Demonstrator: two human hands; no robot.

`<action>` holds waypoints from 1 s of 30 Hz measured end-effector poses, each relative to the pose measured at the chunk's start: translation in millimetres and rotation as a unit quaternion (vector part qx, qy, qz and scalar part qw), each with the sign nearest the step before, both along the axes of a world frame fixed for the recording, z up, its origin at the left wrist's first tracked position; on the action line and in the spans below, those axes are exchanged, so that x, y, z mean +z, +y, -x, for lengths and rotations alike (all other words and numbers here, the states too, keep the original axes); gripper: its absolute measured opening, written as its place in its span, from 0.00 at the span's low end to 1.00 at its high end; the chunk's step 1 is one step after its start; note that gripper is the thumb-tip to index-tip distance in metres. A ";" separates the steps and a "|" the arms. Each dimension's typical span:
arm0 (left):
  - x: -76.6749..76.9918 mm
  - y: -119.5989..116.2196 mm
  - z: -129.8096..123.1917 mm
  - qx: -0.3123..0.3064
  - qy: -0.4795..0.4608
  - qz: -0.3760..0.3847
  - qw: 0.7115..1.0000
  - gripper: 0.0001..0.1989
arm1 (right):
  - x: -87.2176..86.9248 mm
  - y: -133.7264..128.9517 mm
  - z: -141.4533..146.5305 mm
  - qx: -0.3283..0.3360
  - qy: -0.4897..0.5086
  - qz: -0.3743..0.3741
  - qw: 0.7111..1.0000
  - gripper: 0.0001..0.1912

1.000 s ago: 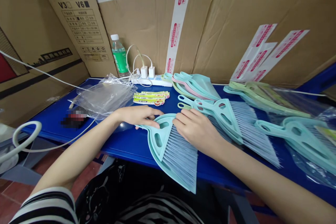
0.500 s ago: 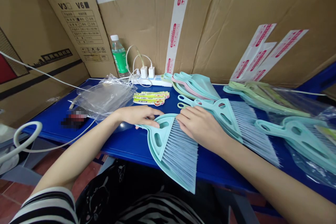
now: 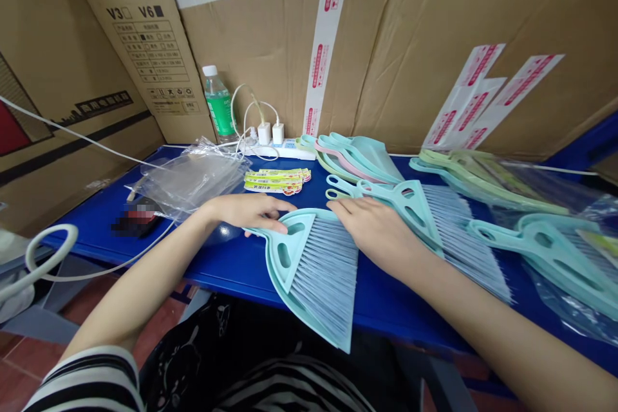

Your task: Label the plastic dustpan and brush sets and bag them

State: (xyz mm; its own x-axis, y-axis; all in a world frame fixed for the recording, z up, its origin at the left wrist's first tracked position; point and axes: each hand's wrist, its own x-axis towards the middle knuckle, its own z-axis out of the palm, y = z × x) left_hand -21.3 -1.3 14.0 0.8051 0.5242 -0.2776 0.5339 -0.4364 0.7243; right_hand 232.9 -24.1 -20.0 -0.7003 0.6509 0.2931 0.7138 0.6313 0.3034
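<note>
My left hand (image 3: 253, 212) is closed around the handle end of a light-teal hand brush (image 3: 294, 244), which lies nested in a matching dustpan (image 3: 275, 273). The handles are mostly hidden under that hand. At the far corner of the set, my right hand (image 3: 369, 225) has its fingers curled and pressed together over the dustpan's edge, beside the grey-blue bristles. The wide end of the set points toward me and hangs over the table's front edge. Just beyond my right hand lie more teal brushes (image 3: 410, 206).
Behind are stacked dustpans (image 3: 371, 154); bagged sets (image 3: 555, 257) lie at right. Printed cards (image 3: 277, 181), plastic bags (image 3: 193, 177), a power strip (image 3: 294, 149) with chargers and a bottle (image 3: 219, 106) stand on the blue table (image 3: 217, 267). Cardboard (image 3: 270, 45) walls the back.
The brush and dustpan have shifted slightly left with my left hand. My right hand's fingers have slid from over the bristles to the far corner of the dustpan.
</note>
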 end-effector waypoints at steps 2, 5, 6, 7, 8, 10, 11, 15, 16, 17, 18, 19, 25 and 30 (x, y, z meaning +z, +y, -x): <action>-0.3 0.0 0.3 0.002 -0.001 0.004 1.000 0.23 | -0.2 0.5 -0.2 -0.002 -0.013 0.009 1.000 0.14; -0.5 -0.1 0.6 0.006 -0.005 0.007 1.000 0.23 | -1.7 1.5 -0.4 -0.011 -0.019 0.001 1.000 0.12; -0.6 -0.2 0.7 0.007 -0.007 0.008 1.000 0.23 | -2.5 1.9 -0.6 -0.012 -0.016 -0.005 1.000 0.12; -0.6 -0.1 0.7 0.008 -0.010 0.009 1.000 0.22 | -3.5 2.3 -0.9 -0.011 -0.014 -0.010 1.000 0.11; -0.8 0.0 0.8 0.009 -0.011 0.011 1.000 0.22 | -4.5 2.7 -1.3 -0.009 -0.011 -0.014 1.000 0.11; -1.3 0.5 1.1 0.015 -0.009 0.014 1.000 0.22 | -6.2 3.5 -2.4 -0.005 -0.007 -0.020 1.000 0.11; -1.7 0.9 1.4 0.017 -0.008 0.013 1.000 0.23 | -6.8 4.0 -3.1 -0.003 -0.006 -0.024 1.000 0.11; -3.9 2.8 2.3 0.005 -0.025 -0.019 0.999 0.21 | -6.2 5.9 -5.8 0.014 -0.002 -0.028 1.000 0.12; -4.2 3.1 2.4 0.000 -0.028 -0.031 0.999 0.21 | -5.4 6.2 -6.3 0.020 0.000 -0.026 0.999 0.12; -4.3 3.2 2.2 -0.004 -0.027 -0.042 0.999 0.21 | -4.3 6.4 -6.6 0.027 0.001 -0.023 0.999 0.12; -4.2 3.2 1.9 -0.006 -0.024 -0.051 0.998 0.20 | -3.1 6.3 -6.9 0.035 0.003 -0.018 0.999 0.12; -3.9 3.1 1.5 -0.008 -0.020 -0.059 0.998 0.20 | -1.9 6.1 -7.0 0.042 0.006 -0.012 0.999 0.12; -2.8 2.1 0.4 -0.020 -0.005 -0.079 0.997 0.19 | 2.0 2.6 -6.8 0.050 0.019 0.018 0.998 0.11; -3.2 1.6 0.8 -0.022 0.011 -0.084 0.996 0.20 | 1.6 2.0 -6.6 0.046 0.023 0.022 0.998 0.10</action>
